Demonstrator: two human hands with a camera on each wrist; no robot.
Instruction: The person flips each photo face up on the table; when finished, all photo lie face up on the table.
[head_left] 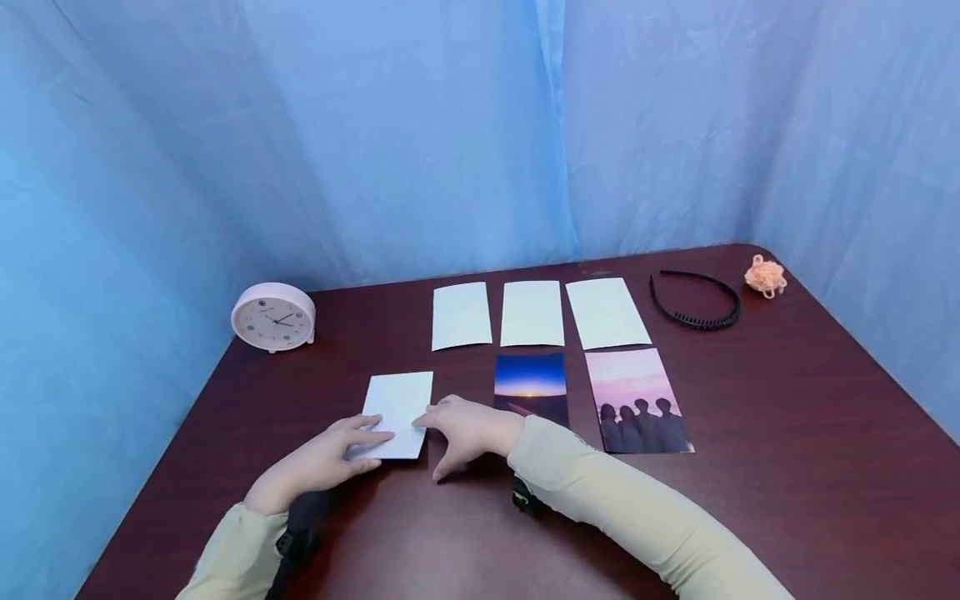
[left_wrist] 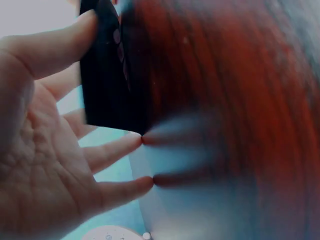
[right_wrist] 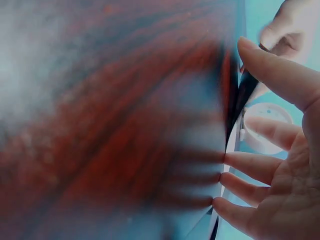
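Note:
A photo card [head_left: 399, 400] is white side up at the left of the table, its near edge tipped up. My left hand [head_left: 337, 450] pinches its near left corner, thumb on the dark printed underside [left_wrist: 112, 85] and fingers on the white back. My right hand [head_left: 468, 429] is at the card's right edge with the index fingertip on it. The right thumb [right_wrist: 270, 70] stands apart from the card, and the other right fingers touch the table.
Three white cards [head_left: 461, 317] lie in a back row. Before them are a sunset photo [head_left: 531, 379], partly behind my right arm, and a photo of silhouetted people [head_left: 637, 400]. A clock [head_left: 273, 317] stands back left; a black headband [head_left: 701, 321] and a peach hair tie [head_left: 765, 277] lie back right.

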